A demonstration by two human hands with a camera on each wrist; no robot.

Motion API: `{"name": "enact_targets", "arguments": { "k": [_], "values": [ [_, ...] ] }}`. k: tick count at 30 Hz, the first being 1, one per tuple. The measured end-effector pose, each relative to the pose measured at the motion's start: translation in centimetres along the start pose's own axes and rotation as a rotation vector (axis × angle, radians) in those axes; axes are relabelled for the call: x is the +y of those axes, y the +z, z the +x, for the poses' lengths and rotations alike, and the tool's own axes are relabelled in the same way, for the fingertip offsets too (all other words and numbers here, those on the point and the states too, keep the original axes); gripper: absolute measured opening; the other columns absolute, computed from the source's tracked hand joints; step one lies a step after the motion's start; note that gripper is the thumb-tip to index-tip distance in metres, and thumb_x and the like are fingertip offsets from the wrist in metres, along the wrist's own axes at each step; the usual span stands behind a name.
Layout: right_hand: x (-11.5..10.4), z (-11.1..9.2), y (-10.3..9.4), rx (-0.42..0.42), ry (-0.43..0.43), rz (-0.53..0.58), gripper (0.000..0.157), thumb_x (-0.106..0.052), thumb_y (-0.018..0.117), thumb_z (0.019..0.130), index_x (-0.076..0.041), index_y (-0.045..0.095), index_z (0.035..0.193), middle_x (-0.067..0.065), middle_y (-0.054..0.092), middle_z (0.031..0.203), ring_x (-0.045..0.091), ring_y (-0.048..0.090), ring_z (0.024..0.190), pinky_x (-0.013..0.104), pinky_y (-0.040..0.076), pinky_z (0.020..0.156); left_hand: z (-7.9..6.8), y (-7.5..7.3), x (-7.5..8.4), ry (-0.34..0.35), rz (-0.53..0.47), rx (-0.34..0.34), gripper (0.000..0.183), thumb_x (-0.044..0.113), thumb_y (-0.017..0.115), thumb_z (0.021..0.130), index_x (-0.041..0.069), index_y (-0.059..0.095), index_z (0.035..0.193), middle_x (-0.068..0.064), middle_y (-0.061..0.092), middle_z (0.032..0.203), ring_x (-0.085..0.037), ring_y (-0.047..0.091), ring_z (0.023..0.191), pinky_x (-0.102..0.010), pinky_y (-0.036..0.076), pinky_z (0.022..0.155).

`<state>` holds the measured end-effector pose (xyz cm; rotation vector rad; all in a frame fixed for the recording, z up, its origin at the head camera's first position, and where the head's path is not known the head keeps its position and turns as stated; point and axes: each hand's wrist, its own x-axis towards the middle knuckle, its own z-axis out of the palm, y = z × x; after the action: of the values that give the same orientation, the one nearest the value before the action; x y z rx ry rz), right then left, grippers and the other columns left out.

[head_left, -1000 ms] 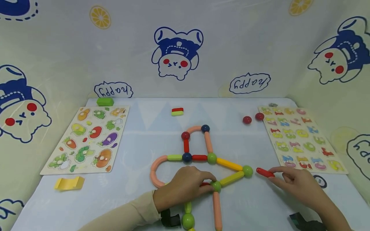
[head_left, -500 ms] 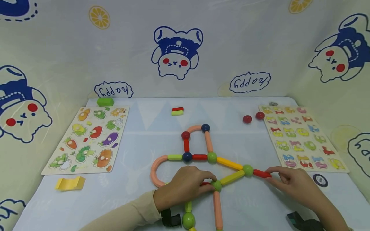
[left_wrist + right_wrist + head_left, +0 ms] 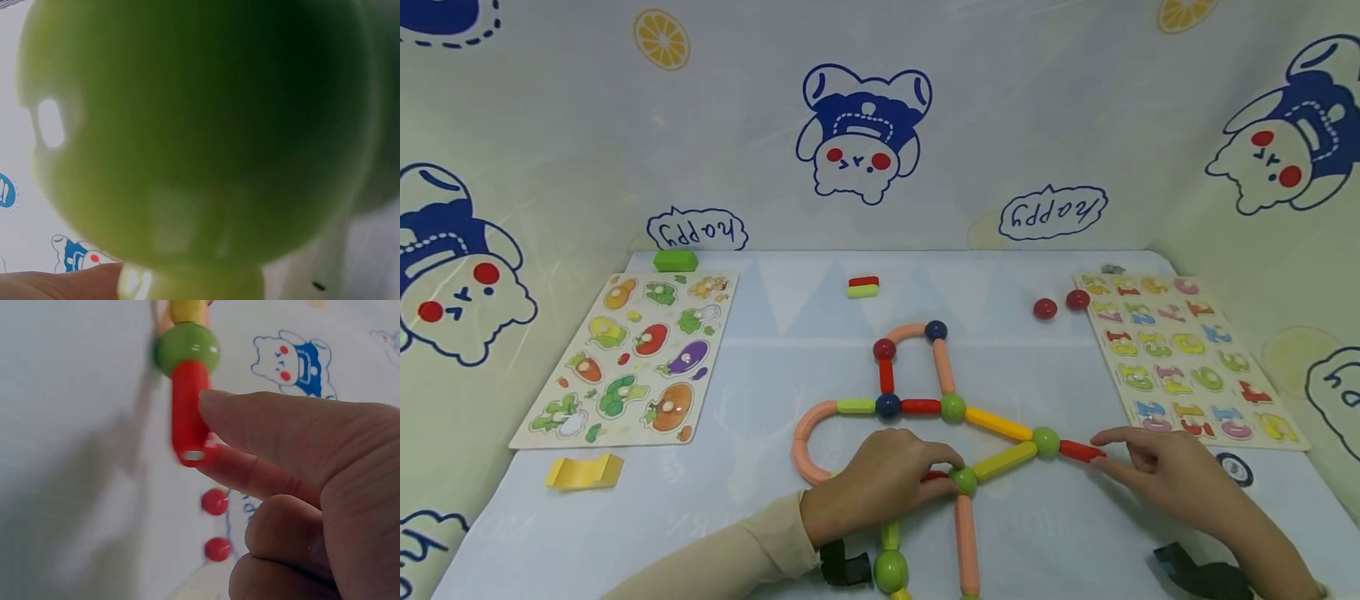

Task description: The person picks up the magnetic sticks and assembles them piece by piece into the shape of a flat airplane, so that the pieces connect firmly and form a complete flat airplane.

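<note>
A figure of magnetic sticks and balls lies on the table, partly hidden by my left hand [image 3: 872, 483]. My left thumb and index finger pinch a green ball [image 3: 964, 481], where a yellow stick [image 3: 1006, 460] and a peach stick [image 3: 967, 546] meet. At the figure's right point, another green ball [image 3: 1046, 442] has a short red stick [image 3: 1078, 451] against it. My right hand [image 3: 1165, 471] pinches that red stick by its outer end. In the right wrist view the thumb lies along the red stick [image 3: 189, 412]. A large green ball [image 3: 200, 137] fills most of the left wrist view.
Two red balls [image 3: 1045, 309] lie at the back right, next to a puzzle board [image 3: 1180, 367]. A vegetable puzzle board [image 3: 625, 358] is at the left, with a yellow block [image 3: 584, 472] in front. Small red and green sticks [image 3: 863, 287] lie at the back.
My right hand has moved left, bringing the red stick from apart to touching the green ball at the figure's point. The left hand has kept its hold.
</note>
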<state>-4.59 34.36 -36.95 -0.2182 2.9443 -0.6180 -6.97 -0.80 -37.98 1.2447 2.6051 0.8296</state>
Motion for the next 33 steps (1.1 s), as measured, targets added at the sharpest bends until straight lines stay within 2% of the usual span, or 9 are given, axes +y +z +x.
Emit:
{"name": "enact_targets", "arguments": {
  "k": [3, 6, 10, 14, 17, 24, 28, 33],
  "values": [
    [-0.7, 1.1, -1.5, 0.002, -0.077, -0.03, 0.03, -0.044, 0.073, 0.078, -0.025, 0.069, 0.102, -0.009, 0.036, 0.051, 0.008, 0.034, 0.044, 0.022, 0.029, 0.042, 0.1, 0.1, 0.0, 0.004, -0.001, 0.0, 0.022, 0.038, 0.065, 0.086, 0.026, 0.07, 0.104, 0.018, 0.06, 0.068, 0.01, 0.043, 0.055, -0.012, 0.034, 0.048],
    [-2.0, 3.6, -3.1, -0.003, -0.177, -0.057, 0.026, -0.037, 0.073, 0.08, -0.024, 0.069, 0.102, -0.01, 0.035, 0.05, 0.008, 0.035, 0.043, 0.022, 0.03, 0.042, 0.0, 0.0, 0.0, 0.001, -0.002, 0.005, 0.022, 0.038, 0.066, 0.086, 0.026, 0.07, 0.104, 0.019, 0.059, 0.067, 0.01, 0.042, 0.054, -0.012, 0.034, 0.048],
    [-4.3, 8.3, -4.6, -0.024, -0.275, -0.066, 0.023, -0.042, 0.068, 0.083, -0.027, 0.069, 0.1, -0.009, 0.036, 0.05, 0.011, 0.036, 0.044, 0.023, 0.032, 0.043, 0.0, 0.0, -0.1, 0.002, -0.009, 0.006, 0.023, 0.038, 0.066, 0.086, 0.025, 0.07, 0.104, 0.018, 0.059, 0.067, 0.01, 0.042, 0.053, -0.012, 0.034, 0.047],
    [-7.3, 13.6, -4.7, -0.072, -0.355, -0.048, 0.022, -0.043, 0.064, 0.087, -0.027, 0.069, 0.102, -0.005, 0.04, 0.052, 0.013, 0.039, 0.047, 0.024, 0.033, 0.045, 0.1, 0.1, -0.1, -0.001, -0.015, -0.004, 0.023, 0.037, 0.066, 0.086, 0.025, 0.07, 0.105, 0.018, 0.06, 0.067, 0.01, 0.042, 0.053, -0.011, 0.034, 0.048],
    [-10.2, 17.7, -3.6, -0.094, -0.404, -0.054, 0.019, -0.035, 0.065, 0.088, -0.025, 0.069, 0.104, -0.003, 0.046, 0.056, 0.016, 0.043, 0.052, 0.027, 0.037, 0.048, 0.1, 0.0, -0.1, -0.012, -0.022, -0.019, 0.023, 0.036, 0.066, 0.086, 0.025, 0.07, 0.105, 0.018, 0.059, 0.066, 0.009, 0.043, 0.054, -0.011, 0.035, 0.049],
    [-16.8, 26.7, 0.9, -0.176, -0.394, -0.123, 0.021, -0.027, 0.065, 0.089, -0.019, 0.069, 0.107, 0.0, 0.058, 0.077, 0.019, 0.05, 0.071, 0.028, 0.045, 0.059, -0.2, 0.2, -0.3, -0.005, -0.014, -0.006, 0.022, 0.037, 0.066, 0.086, 0.025, 0.071, 0.104, 0.019, 0.061, 0.067, 0.011, 0.044, 0.055, -0.01, 0.035, 0.049],
    [-19.4, 29.9, 2.3, -0.183, -0.395, -0.128, 0.018, -0.026, 0.066, 0.088, -0.02, 0.071, 0.104, 0.0, 0.059, 0.083, 0.018, 0.05, 0.078, 0.028, 0.045, 0.065, -0.3, 0.2, -0.4, 0.012, -0.006, 0.018, 0.021, 0.037, 0.066, 0.086, 0.024, 0.071, 0.103, 0.018, 0.06, 0.067, 0.011, 0.043, 0.054, -0.01, 0.034, 0.049],
    [-20.6, 31.8, 3.4, -0.209, -0.39, -0.144, 0.013, -0.027, 0.067, 0.087, -0.023, 0.071, 0.099, 0.0, 0.061, 0.087, 0.016, 0.049, 0.082, 0.028, 0.044, 0.069, -0.1, 0.2, -0.3, 0.039, 0.014, 0.03, 0.021, 0.036, 0.066, 0.087, 0.024, 0.071, 0.103, 0.019, 0.058, 0.064, 0.009, 0.04, 0.051, -0.011, 0.032, 0.047]
  ]
}}
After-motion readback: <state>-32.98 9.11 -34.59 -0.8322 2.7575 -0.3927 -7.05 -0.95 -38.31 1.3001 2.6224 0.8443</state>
